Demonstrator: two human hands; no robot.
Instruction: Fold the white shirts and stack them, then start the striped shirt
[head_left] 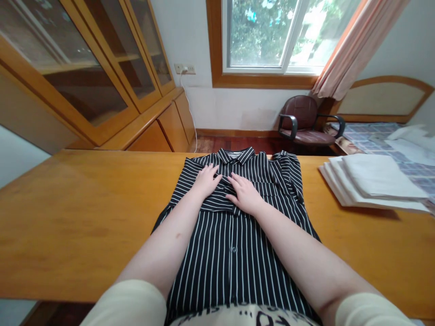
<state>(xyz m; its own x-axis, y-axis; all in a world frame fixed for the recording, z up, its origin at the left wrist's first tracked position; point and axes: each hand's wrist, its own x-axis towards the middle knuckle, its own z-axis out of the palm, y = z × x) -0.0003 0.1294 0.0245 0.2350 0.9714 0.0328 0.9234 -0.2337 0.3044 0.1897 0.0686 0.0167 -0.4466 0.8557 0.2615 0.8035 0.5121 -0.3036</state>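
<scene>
A black shirt with white stripes (217, 244) lies front up on the wooden table (84, 217), its collar at the far edge. One sleeve is folded across the chest from the left; the other is bunched at the upper right. My left hand (206, 180) lies flat on the folded sleeve, fingers spread. On the chest near the button line rests my right hand (245, 194), palm down with its fingers apart. Both hands touch the fabric without gripping it. The shirt's lower end is partly hidden by my body.
White folded sheets (374, 181) are stacked on the table's right side. Beyond the table stand a glass-door cabinet (136, 104) at the left and a brown armchair (302, 120). A bed (384, 140) is at the far right. A white cable (190, 104) hangs from the wall socket.
</scene>
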